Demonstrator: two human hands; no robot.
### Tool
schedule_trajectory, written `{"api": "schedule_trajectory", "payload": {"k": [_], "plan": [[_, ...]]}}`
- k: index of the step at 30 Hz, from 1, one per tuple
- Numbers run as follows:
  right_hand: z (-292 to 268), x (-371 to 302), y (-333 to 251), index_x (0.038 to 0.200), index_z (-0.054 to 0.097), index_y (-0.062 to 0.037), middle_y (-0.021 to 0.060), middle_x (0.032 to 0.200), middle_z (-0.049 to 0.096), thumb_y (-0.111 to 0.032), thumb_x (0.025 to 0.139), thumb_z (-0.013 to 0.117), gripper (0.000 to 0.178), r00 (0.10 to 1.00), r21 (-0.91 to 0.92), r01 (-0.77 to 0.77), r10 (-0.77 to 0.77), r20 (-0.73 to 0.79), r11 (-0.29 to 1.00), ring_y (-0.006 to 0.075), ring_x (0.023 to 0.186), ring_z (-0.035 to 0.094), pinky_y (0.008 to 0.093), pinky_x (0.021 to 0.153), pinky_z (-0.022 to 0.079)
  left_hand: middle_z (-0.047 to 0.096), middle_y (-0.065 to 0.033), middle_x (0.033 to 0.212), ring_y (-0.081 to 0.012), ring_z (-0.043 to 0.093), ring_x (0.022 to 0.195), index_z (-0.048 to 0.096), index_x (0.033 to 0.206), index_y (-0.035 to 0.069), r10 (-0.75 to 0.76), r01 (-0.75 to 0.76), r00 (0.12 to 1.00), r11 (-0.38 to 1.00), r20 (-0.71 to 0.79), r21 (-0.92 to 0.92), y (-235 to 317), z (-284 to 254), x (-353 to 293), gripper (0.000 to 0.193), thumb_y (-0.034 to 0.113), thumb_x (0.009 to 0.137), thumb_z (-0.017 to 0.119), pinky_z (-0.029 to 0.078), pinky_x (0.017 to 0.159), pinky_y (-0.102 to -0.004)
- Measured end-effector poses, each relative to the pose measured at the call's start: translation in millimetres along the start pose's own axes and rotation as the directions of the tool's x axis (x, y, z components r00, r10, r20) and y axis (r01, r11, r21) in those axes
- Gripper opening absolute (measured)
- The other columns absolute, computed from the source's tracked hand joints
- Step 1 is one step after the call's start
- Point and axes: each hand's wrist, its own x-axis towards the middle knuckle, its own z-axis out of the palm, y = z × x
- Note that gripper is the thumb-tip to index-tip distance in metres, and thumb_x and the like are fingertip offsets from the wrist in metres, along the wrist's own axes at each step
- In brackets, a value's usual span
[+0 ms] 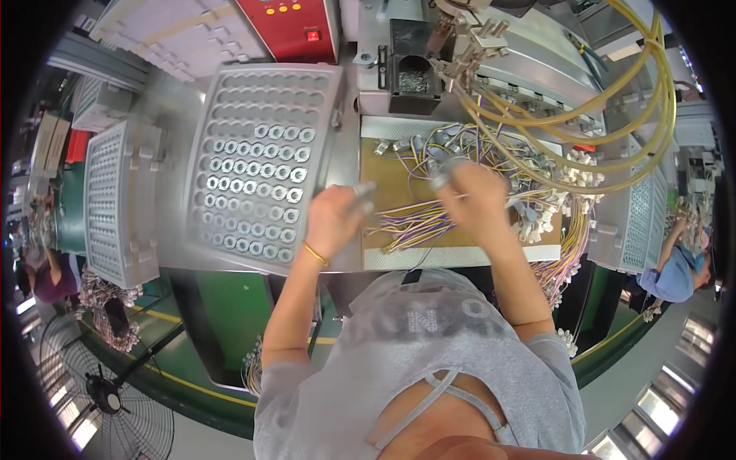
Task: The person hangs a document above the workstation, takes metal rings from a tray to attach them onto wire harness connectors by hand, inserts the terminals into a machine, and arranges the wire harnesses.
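My left hand point(333, 222) is closed, its fingertips pinching a small grey metal part point(363, 198) smeared by motion. It is between the tray and the board. My right hand point(478, 198) is over the board, closed around another small grey part point(442, 175), also blurred; its kind cannot be made out. Beneath the hands is a brown board point(391, 181) with pale strips along its near and far edges. A bundle of yellow and purple wires point(410, 225) lies on it between my hands. Beyond my right hand is a tangle of wired parts point(452, 142) with small grey bodies.
A grey moulded tray point(230, 107) on the left holds rows of ring-shaped metal parts point(253, 186). Behind the board stands a machine with a black bin point(414, 80) of small metal bits. Yellow hoses point(665, 100) loop at the right. White connectors point(537, 222) lie beside my right wrist.
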Motion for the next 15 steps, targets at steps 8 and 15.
{"api": "schedule_trajectory", "payload": {"k": [8,15], "plan": [[63.4,-20.3,0.9,0.077,0.050,0.0000,0.0112,0.069,0.046,0.001,0.064,0.057,0.015,0.961,0.405,0.093,-0.188,0.201,0.910,0.0287,0.065,0.050,0.0368,0.057,0.043,0.053,-0.0047,0.062,-0.0251,0.046,0.062,0.065,0.087,0.011,0.072,-0.071,0.997,0.979,0.000,0.189,6.3,11.2,-12.9,0.031,0.002,0.057,0.059,0.040,0.058,-0.0336],[35.0,-10.9,14.7,0.081,0.054,-0.0006,0.0091,0.067,0.049,-0.001,0.069,0.057,0.012,0.989,0.395,0.033,-0.086,0.117,0.918,0.0211,0.059,0.050,0.0314,0.052,0.040,0.055,-0.0101,0.083,-0.0283,0.048,0.077,0.060,0.095,0.007,0.163,-0.148,0.983,0.976,-0.087,0.162,14.7,-16.5,31.8,0.035,0.007,0.061,0.066,0.039,0.072,-0.0364]]}}
